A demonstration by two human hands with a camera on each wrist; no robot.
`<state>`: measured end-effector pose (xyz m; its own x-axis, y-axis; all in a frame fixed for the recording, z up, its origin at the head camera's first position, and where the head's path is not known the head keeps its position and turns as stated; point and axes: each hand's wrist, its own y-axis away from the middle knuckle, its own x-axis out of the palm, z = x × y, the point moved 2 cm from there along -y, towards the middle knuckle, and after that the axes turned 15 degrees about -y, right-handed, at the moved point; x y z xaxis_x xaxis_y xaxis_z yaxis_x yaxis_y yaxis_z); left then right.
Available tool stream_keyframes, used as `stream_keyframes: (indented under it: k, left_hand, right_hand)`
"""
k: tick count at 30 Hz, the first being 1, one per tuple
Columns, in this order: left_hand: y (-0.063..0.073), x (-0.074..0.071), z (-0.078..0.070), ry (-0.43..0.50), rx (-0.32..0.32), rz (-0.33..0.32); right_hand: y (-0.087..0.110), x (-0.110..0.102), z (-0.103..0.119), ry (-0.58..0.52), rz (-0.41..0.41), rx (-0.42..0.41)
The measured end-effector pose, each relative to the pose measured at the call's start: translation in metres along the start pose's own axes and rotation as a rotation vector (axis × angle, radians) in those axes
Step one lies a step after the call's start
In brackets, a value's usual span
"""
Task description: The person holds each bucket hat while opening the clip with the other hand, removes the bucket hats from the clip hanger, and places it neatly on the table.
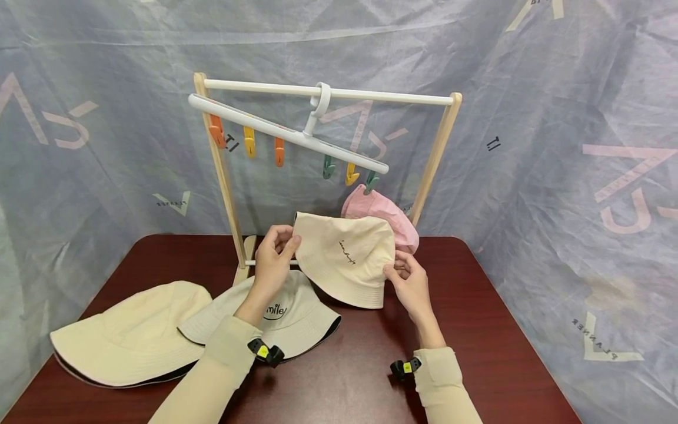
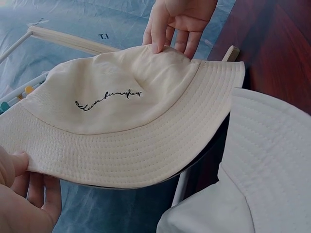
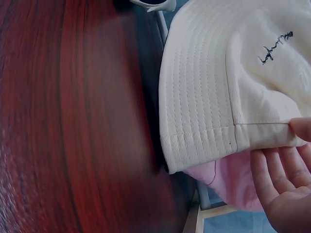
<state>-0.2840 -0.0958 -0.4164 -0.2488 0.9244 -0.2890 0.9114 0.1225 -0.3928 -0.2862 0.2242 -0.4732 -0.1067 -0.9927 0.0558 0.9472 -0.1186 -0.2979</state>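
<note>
Between both hands hangs a cream bucket hat [image 1: 349, 253] with dark script on its crown, held above the table. My left hand [image 1: 274, 253] pinches its brim at the upper left, thumb in front, as the left wrist view also shows. On the other side my right hand [image 1: 410, 282] pinches the hat near the crown, with fingers [image 3: 279, 170] behind the cloth. Behind it, a pink hat [image 1: 381, 215] hangs from a green clip [image 1: 372, 181] at the right end of a white hanger [image 1: 286, 132].
The hanger hooks over the white bar of a wooden-sided rack [image 1: 436, 159]; orange, yellow and green clips hang along it. On the dark red table [image 1: 477, 353] lie a pale hat with a smile print [image 1: 296, 306] and a larger cream hat [image 1: 143, 330], overlapping at the left.
</note>
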Motion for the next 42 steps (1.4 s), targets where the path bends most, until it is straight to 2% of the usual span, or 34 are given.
stream_keyframes:
  k: [7, 15, 22, 32, 39, 42]
  left_hand:
    - [0.006, 0.002, 0.001, 0.015, -0.041, 0.013]
    - [0.009, 0.001, 0.004, 0.032, -0.042, 0.028]
    - [0.014, 0.000, 0.008, 0.055, -0.074, 0.047]
    - [0.022, -0.003, 0.009, 0.156, -0.100, 0.093]
    - [0.029, -0.004, 0.010, 0.145, -0.125, 0.141]
    - [0.032, -0.004, 0.010, 0.146, -0.131, 0.162]
  right_hand:
    - [0.000, -0.001, 0.001, -0.016, -0.018, -0.002]
    - [0.001, -0.004, 0.007, -0.026, -0.027, -0.013]
    - [0.001, -0.004, 0.012, -0.012, -0.033, -0.023]
    - [-0.001, -0.009, 0.018, 0.003, -0.019, -0.051]
    - [0.010, -0.003, 0.051, 0.024, -0.010, -0.015]
    - [0.012, -0.003, 0.056, 0.027, -0.017, -0.027]
